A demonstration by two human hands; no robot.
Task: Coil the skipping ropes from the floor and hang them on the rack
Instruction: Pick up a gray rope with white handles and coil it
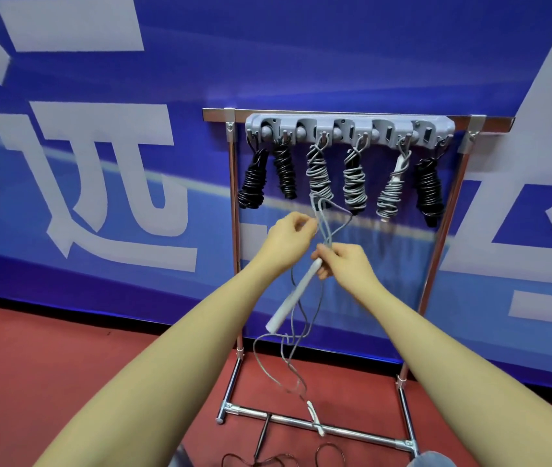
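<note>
Six coiled ropes (354, 183) seemingly fill every hook on the rack (350, 129); below them is open.

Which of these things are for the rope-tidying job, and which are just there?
For the job:
grey rope held in both hands
left hand
right hand
rack
coiled ropes already hanging
dark rope on the floor

Just there:
blue banner
red floor

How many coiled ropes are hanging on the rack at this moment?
6, in a row under the grey hook bar: from the picture's left, black, black, grey, grey, grey, black. None seems hidden.
</note>
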